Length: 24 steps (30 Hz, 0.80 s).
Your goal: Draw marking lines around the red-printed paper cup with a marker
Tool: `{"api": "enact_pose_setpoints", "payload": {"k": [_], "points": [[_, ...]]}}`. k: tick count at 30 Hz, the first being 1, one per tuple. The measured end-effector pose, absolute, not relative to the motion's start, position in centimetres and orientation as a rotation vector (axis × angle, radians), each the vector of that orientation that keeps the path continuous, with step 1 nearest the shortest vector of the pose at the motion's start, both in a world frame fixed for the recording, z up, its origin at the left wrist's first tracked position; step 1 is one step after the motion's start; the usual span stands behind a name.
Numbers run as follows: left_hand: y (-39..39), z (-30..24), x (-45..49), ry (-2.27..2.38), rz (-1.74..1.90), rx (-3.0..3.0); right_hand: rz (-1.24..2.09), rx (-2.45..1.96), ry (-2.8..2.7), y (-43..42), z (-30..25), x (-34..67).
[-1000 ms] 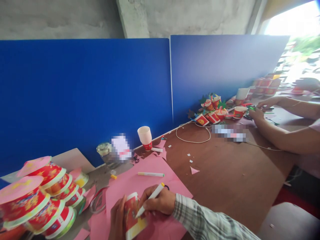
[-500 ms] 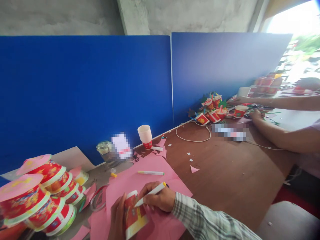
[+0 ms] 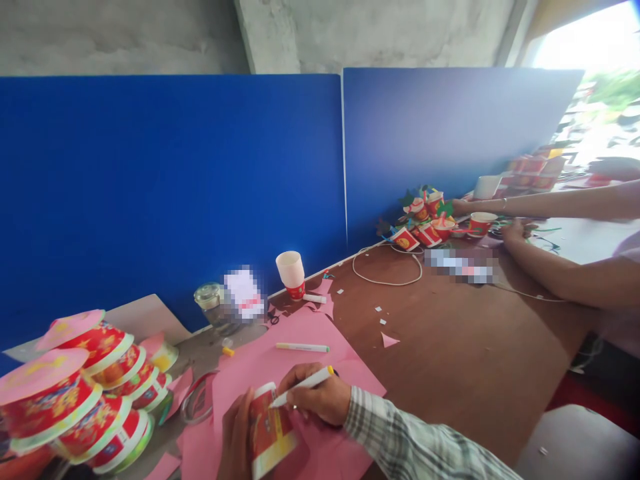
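My left hand (image 3: 235, 437) grips a red and yellow paper cup (image 3: 270, 433) from its left side, the cup tilted over the pink paper (image 3: 305, 333). In my right hand (image 3: 320, 397) is a white marker pen (image 3: 305, 387) with a yellow end, its tip against the cup's side near the rim. A second marker (image 3: 303, 347) with a green end lies on the pink paper just beyond my hands. Further back, a white paper cup (image 3: 290, 270) stands in a red one, with a white marker (image 3: 315, 299) beside it.
Stacked red paper bowls (image 3: 55, 400) with pink tops stand at left. A glass jar (image 3: 210, 300) and scissors (image 3: 273, 319) lie near the blue partition (image 3: 170, 187). Decorated cups (image 3: 425, 220), a white cable (image 3: 387, 282) and another person's arms (image 3: 565, 260) are at right.
My hands, the cup and the pen stay almost in place. At right, the other person's far hand has moved left toward the decorated cups.
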<state>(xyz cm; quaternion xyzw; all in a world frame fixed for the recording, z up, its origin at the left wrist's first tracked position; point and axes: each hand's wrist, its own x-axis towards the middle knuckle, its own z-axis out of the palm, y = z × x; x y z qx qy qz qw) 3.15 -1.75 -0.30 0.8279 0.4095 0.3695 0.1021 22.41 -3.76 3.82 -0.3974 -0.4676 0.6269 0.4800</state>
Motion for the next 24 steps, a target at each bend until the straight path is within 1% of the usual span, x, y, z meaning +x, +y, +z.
{"api": "enact_pose_setpoints", "payload": {"k": [3,9,24], "points": [[-1.8,-0.3,3.1,1.190,1.113,2.457,1.503,-0.994,-1.119,-3.6,3.4,22.3],[-1.8,-0.1,3.3,1.201,1.115,2.443,1.568,-0.952,-1.075,-3.4,2.7,22.4],[-1.5,-0.9,2.9,1.206,1.099,2.461,1.505,-0.924,-1.060,-3.3,2.7,22.1]]}}
